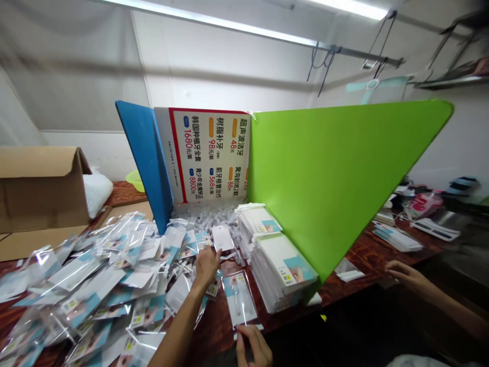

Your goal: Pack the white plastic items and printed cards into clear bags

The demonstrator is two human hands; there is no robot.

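Observation:
My left hand (207, 265) reaches over loose packets at the pile's right edge, thumb spread from the fingers, beside a white card (222, 238). Its fingertips are partly hidden, and I see nothing gripped in it. At the bottom, my right hand (255, 347) pinches the near edge of a clear plastic packet (240, 298). That packet lies flat on the table, with a blue and white printed card and pale contents inside. A large heap of similar packets (130, 275) spreads to the left. Stacked packets (284, 265) stand to the right of my hands.
A green board (324, 178), a printed board (210, 155) and a blue board (145, 158) form a tall screen on the dark red table (362, 252). A cardboard box (42, 193) stands left. Beyond the green board, another person's hand (407, 275) is near more packets (397, 237).

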